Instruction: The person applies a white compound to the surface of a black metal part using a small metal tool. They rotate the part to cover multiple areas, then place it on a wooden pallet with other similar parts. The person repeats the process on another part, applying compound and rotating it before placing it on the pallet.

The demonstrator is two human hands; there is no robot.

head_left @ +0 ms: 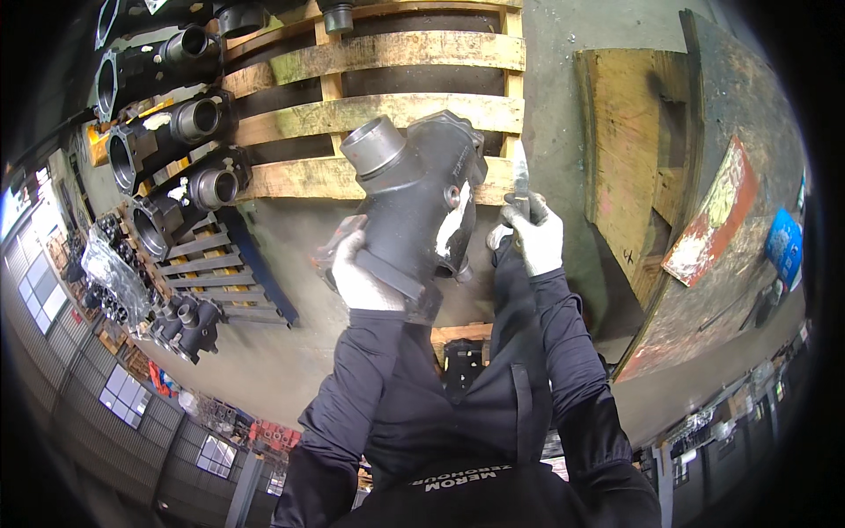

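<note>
My left hand (362, 273), in a white glove, is closed on the lower left flange of a black cast metal housing (409, 202). The housing is tilted, with a bare machined pipe neck (373, 145) at its upper left. A white patch of filler (454, 224) runs down its right side. To the right of the housing, my gloved right hand (534, 231) is wrapped round the handle of a putty knife (520, 172). Its blade points away from me and is apart from the housing.
A wooden pallet (422, 111) lies beyond the housing. Several similar black housings (167, 132) stand in a row at the left. On the right, a worn board (748, 176) bears a red plate smeared with pale paste (715, 211) and a blue object (782, 246).
</note>
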